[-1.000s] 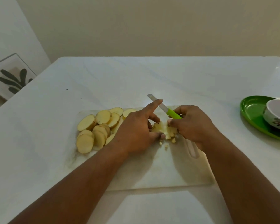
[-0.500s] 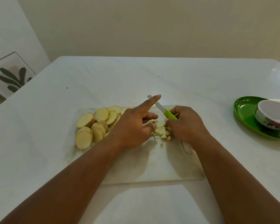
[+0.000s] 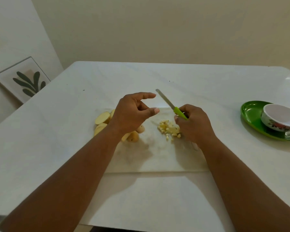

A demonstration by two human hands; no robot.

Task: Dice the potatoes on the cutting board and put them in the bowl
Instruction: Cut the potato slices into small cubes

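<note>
Right hand point(image 3: 193, 125) grips green-handled knife point(image 3: 170, 104); left hand point(image 3: 132, 113) loosely open above round slices point(image 3: 102, 118).

On your table point(image 3: 57, 139): cutting board point(image 3: 157, 161) at centre. Potato slices point(image 3: 102, 118) on its left part, diced potato point(image 3: 168, 128) on its right part, apart from the slices. Far to your right, plate point(image 3: 251, 118) on the table; bowl point(image 3: 279, 119) on the plate.

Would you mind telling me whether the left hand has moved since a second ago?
Yes: the left hand has lifted off the diced potato, leftward, over the potato slices.
</note>
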